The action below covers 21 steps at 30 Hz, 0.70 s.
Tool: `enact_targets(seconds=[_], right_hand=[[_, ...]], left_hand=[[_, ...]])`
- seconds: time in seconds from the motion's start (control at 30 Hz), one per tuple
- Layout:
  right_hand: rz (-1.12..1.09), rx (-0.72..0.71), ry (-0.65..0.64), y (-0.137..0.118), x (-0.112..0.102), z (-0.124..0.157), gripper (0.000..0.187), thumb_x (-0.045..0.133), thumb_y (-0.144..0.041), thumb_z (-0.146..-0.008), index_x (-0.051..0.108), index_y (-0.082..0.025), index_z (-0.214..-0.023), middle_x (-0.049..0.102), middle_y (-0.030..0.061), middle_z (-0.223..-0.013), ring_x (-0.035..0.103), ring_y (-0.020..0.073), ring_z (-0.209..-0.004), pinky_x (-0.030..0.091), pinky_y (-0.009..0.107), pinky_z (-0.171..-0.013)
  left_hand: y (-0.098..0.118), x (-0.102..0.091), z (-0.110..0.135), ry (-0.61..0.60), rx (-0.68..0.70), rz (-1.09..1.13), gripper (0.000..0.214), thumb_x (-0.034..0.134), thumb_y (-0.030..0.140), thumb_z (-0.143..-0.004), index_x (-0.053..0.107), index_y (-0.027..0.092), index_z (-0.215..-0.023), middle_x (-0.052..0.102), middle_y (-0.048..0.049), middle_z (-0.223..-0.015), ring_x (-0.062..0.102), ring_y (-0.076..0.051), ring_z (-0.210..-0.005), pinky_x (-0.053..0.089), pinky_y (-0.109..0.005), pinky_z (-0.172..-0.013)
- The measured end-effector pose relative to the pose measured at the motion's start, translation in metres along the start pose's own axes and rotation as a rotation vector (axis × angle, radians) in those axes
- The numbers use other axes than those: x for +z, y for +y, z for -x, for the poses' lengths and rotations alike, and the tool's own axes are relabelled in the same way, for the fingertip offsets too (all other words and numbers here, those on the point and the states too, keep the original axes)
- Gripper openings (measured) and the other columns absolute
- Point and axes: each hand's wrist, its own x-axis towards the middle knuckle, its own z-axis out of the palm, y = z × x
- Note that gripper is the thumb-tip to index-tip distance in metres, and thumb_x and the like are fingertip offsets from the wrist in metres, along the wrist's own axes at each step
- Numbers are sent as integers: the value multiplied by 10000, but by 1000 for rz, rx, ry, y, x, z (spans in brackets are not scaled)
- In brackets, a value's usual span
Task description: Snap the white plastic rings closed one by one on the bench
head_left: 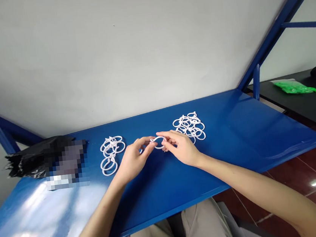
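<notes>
Between my two hands, just above the blue table (166, 193), is a white plastic curtain ring (159, 148). The fingertips of my left hand (132, 159) pinch its left side, near a small eyelet. My right hand (182, 148) grips the opposite side with thumb and fingers. Left of my left hand lies a small pile of white rings (110, 140), each with a little eyelet. A larger, overlapping pile of rings (188, 123) lies beyond my right hand, which partly hides it.
A black plastic bag (31, 159) and a dark, pixel-blurred object (68, 159) lie at the table's left end. Blue metal braces (276, 31) rise at both sides before a pale wall (139, 52). A green bagged item (294, 87) sits on a black surface at right.
</notes>
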Motion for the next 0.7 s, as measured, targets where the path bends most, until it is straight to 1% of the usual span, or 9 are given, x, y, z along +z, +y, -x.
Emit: enact_targets(seconds=[0.07, 0.17, 0.2, 0.27, 0.33, 0.43, 0.57, 0.63, 0.7], right_hand=[[-25, 20, -17, 2, 2, 1, 257, 570, -280, -997, 684, -253, -1226, 676, 29, -1004, 731, 133, -760, 644, 310, -755], [11, 50, -47, 3, 5, 2, 140, 627, -274, -970, 704, -223, -1075, 717, 18, -932, 725, 142, -731, 613, 284, -701], [33, 52, -52, 4, 6, 3, 104, 634, -270, -967, 700, -217, -1027, 721, 15, -903, 719, 144, -720, 598, 276, -681], [93, 28, -53, 4, 7, 4, 86, 619, -265, -978, 688, -213, -970, 716, 12, -870, 701, 143, -710, 570, 269, -663], [169, -35, -47, 4, 8, 5, 96, 599, -255, -993, 678, -215, -956, 709, 12, -868, 684, 145, -734, 552, 271, -684], [267, -151, -28, 3, 9, 8, 106, 576, -235, -1009, 667, -214, -957, 690, 16, -874, 664, 148, -779, 532, 271, -725], [300, -261, -27, 2, 8, 11, 131, 528, -225, -1037, 642, -205, -973, 664, 28, -885, 645, 145, -779, 522, 265, -712], [310, -313, -44, 1, 7, 14, 141, 509, -215, -1045, 631, -202, -975, 658, 32, -885, 638, 141, -766, 520, 263, -704], [332, -363, -64, -1, 7, 16, 155, 501, -215, -1050, 622, -198, -955, 644, 26, -841, 621, 138, -727, 512, 261, -678]], left_hand=[[2, 4, 0, -16, -64, 169, 439, 574, 576, -915, 724, 211, -1108, 779, -55, -1079, 715, -231, -967, 531, -347, -895], [-2, 11, 1, 13, -134, 339, 472, 630, 577, -877, 699, 201, -1155, 796, -60, -1031, 740, -242, -976, 540, -344, -893], [-2, 12, 2, 27, -138, 340, 472, 638, 562, -876, 689, 205, -1179, 801, -56, -1010, 745, -242, -972, 540, -343, -888], [-2, 15, 4, 70, -114, 256, 430, 638, 519, -887, 683, 223, -1196, 809, -35, -955, 755, -234, -940, 537, -333, -861], [1, 16, 6, 113, -72, 153, 355, 627, 477, -904, 694, 241, -1161, 811, -12, -915, 761, -221, -904, 531, -313, -816], [6, 16, 8, 148, -41, 106, 283, 612, 459, -918, 698, 249, -1089, 807, 14, -848, 759, -192, -797, 523, -279, -727], [5, 17, 9, 129, -16, 91, 261, 593, 454, -930, 686, 240, -1048, 784, 31, -754, 719, -158, -637, 509, -252, -648], [4, 17, 10, 116, 15, 79, 262, 587, 449, -934, 685, 239, -1055, 777, 33, -739, 716, -154, -634, 504, -245, -637], [3, 18, 11, 103, 53, 83, 264, 588, 454, -937, 685, 239, -1055, 781, 30, -765, 729, -156, -682, 504, -240, -649]])
